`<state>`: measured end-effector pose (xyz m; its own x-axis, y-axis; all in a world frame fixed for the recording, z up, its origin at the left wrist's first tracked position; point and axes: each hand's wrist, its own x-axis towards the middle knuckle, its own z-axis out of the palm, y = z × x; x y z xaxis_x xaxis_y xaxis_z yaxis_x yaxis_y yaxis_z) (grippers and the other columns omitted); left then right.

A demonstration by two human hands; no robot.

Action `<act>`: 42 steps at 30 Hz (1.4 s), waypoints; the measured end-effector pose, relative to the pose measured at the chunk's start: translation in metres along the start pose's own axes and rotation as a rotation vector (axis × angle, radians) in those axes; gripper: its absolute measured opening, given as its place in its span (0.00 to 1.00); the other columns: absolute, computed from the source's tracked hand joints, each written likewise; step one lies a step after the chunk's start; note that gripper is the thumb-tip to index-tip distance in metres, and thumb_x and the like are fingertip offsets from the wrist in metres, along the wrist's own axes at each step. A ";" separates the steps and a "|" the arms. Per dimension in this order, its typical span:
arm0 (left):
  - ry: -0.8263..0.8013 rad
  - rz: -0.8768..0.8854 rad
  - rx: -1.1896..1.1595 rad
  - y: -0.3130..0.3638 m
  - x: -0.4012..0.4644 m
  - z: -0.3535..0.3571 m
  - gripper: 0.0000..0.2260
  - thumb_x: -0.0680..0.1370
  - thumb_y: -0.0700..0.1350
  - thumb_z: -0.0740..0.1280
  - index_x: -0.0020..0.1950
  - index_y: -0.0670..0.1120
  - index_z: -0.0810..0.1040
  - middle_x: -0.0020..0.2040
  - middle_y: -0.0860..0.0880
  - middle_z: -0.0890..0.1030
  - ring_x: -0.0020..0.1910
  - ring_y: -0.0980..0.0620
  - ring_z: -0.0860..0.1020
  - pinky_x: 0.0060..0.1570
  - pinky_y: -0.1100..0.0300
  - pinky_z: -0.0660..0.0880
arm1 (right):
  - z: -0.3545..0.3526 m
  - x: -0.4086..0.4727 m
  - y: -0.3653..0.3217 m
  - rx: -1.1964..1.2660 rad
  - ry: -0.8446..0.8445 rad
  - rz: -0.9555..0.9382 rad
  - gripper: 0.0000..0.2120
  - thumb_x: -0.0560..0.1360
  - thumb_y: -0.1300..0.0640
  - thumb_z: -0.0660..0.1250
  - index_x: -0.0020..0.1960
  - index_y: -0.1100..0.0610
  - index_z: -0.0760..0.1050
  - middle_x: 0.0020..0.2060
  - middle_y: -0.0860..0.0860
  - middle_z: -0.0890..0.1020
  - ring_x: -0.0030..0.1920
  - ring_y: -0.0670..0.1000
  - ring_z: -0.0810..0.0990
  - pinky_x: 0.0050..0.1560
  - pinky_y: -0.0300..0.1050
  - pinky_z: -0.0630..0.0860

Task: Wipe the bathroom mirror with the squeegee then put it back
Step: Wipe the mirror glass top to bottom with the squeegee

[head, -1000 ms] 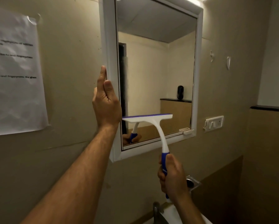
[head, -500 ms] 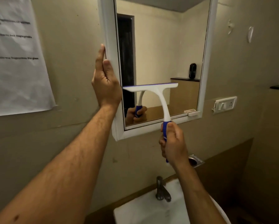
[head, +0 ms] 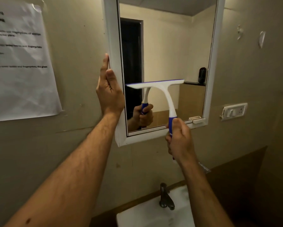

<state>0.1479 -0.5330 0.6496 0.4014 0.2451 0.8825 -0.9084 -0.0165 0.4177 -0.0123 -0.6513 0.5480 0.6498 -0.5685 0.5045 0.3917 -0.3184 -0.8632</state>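
Both my forearms are bare all the way down to the bottom edge of the view; no sleeve, cuff, watch or band shows on either one. My left hand (head: 110, 94) has no ring and no glove, and fine dark hair runs along the forearm behind it. Near my left elbow sits a small dark mark. My right hand (head: 181, 142) is just as bare, with short, plain nails where any show.

Mirror (head: 170, 46) on wall, above sink (head: 153, 217) and tap (head: 166, 200). Paper notice (head: 21, 63) on wall, left of mirror. Switch plate (head: 234, 111) right of mirror. Left hand (head: 109, 92) on mirror's left frame edge. Squeegee (head: 158, 89) blade against lower glass, handle in right hand (head: 180, 141) below.
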 end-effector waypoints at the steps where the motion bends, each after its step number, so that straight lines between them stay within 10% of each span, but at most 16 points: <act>1: -0.002 -0.009 0.009 0.000 0.000 0.000 0.19 0.84 0.49 0.51 0.76 0.50 0.64 0.74 0.52 0.68 0.60 0.33 0.76 0.58 0.42 0.76 | 0.004 0.000 0.001 0.018 0.001 0.005 0.14 0.82 0.46 0.51 0.48 0.51 0.72 0.34 0.54 0.71 0.30 0.46 0.68 0.29 0.42 0.67; 20: -0.055 -0.005 0.146 -0.007 -0.006 -0.008 0.18 0.81 0.64 0.47 0.71 0.72 0.55 0.65 0.39 0.76 0.58 0.26 0.72 0.51 0.34 0.76 | 0.016 -0.026 0.029 0.080 -0.024 0.113 0.23 0.74 0.38 0.50 0.49 0.55 0.72 0.31 0.53 0.70 0.25 0.44 0.66 0.24 0.37 0.66; 26: -0.014 -0.030 0.101 -0.008 -0.008 -0.005 0.20 0.83 0.56 0.50 0.76 0.57 0.60 0.70 0.49 0.74 0.57 0.27 0.74 0.51 0.36 0.77 | -0.002 -0.045 0.053 0.059 -0.057 0.183 0.24 0.75 0.35 0.56 0.45 0.56 0.71 0.29 0.53 0.68 0.24 0.44 0.65 0.24 0.36 0.65; 31: -0.043 -0.027 0.122 -0.011 -0.008 -0.005 0.20 0.81 0.62 0.48 0.74 0.64 0.58 0.62 0.32 0.75 0.57 0.26 0.72 0.51 0.33 0.75 | -0.017 -0.019 0.022 0.148 -0.127 0.162 0.21 0.74 0.41 0.56 0.48 0.58 0.74 0.29 0.52 0.76 0.26 0.49 0.72 0.26 0.43 0.71; 42: -0.021 -0.028 0.117 -0.010 -0.008 -0.005 0.21 0.82 0.60 0.49 0.75 0.61 0.59 0.64 0.39 0.77 0.58 0.27 0.73 0.51 0.35 0.76 | -0.015 -0.049 0.042 0.058 -0.164 0.231 0.19 0.75 0.43 0.54 0.48 0.57 0.73 0.27 0.51 0.70 0.22 0.43 0.66 0.23 0.37 0.66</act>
<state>0.1536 -0.5299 0.6376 0.4297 0.2269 0.8740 -0.8775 -0.1233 0.4635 -0.0372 -0.6479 0.4865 0.8209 -0.4895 0.2941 0.2543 -0.1478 -0.9558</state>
